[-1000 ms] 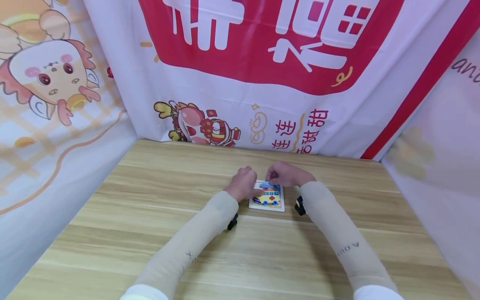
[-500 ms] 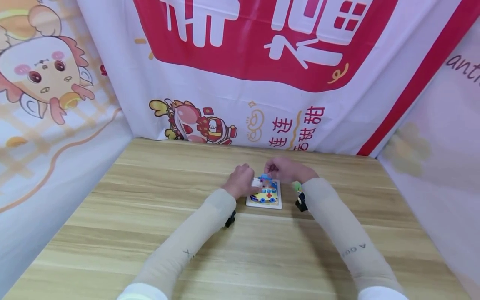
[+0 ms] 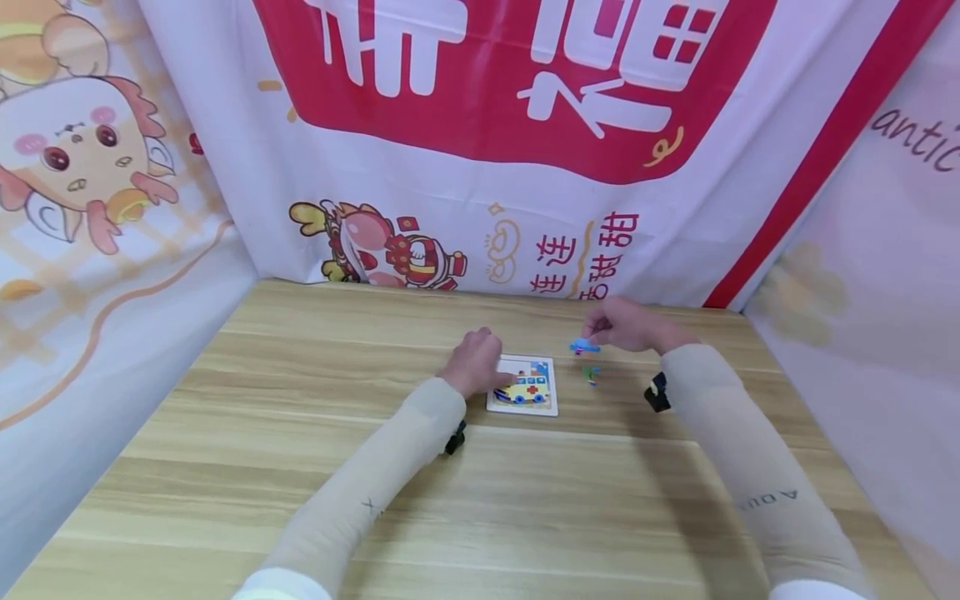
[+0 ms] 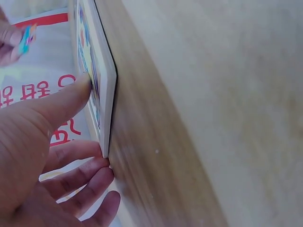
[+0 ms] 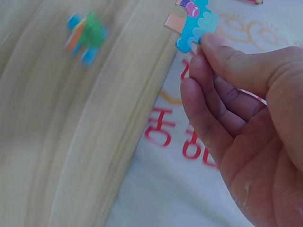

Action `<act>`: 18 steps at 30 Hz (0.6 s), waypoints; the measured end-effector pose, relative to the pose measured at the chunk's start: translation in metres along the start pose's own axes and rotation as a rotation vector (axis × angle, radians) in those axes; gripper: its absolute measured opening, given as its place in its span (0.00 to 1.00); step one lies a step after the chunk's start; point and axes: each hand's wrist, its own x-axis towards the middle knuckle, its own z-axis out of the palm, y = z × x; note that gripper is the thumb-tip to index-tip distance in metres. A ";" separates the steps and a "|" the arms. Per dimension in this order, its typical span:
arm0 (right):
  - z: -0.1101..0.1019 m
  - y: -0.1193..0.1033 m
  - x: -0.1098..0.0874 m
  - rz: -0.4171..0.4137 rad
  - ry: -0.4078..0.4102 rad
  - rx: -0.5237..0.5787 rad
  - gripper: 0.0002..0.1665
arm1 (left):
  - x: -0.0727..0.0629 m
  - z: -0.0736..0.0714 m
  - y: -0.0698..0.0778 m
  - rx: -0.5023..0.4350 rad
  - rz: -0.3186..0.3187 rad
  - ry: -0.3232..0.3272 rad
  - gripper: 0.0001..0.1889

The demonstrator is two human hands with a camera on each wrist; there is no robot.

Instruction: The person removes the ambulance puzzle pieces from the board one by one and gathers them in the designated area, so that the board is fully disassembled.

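Observation:
A small white-framed jigsaw puzzle (image 3: 522,406) with a yellow ambulance picture lies flat on the table. At its left side my left hand (image 3: 472,362) holds it, thumb on the picture and fingers against the frame's edge, as the left wrist view shows (image 4: 106,109). My right hand (image 3: 626,323) pinches a blue puzzle piece (image 5: 196,23) between thumb and index finger, raised to the right of the board. Below that hand a green and blue puzzle piece (image 3: 592,374) lies loose on the wood, blurred in the right wrist view. The board's upper left shows a pale bare area, partly covered by my left hand.
The wood-grain table (image 3: 480,500) ends at a printed white and red cloth (image 3: 480,183) hanging behind it. More printed cloth walls stand at the left (image 3: 112,333) and right (image 3: 862,333).
My right hand has lifted the blue piece off the board and carried it right. The green piece has come into plain sight. My left hand stays on the board.

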 end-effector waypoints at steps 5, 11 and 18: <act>-0.008 0.014 -0.023 0.033 -0.027 0.001 0.05 | 0.002 0.002 -0.005 -0.029 0.008 0.013 0.23; -0.008 0.035 -0.042 0.021 -0.021 0.003 0.06 | 0.002 0.004 -0.005 -0.084 -0.011 0.024 0.24; 0.007 0.060 -0.052 0.058 -0.006 0.032 0.06 | -0.001 0.006 -0.003 -0.116 -0.031 0.040 0.24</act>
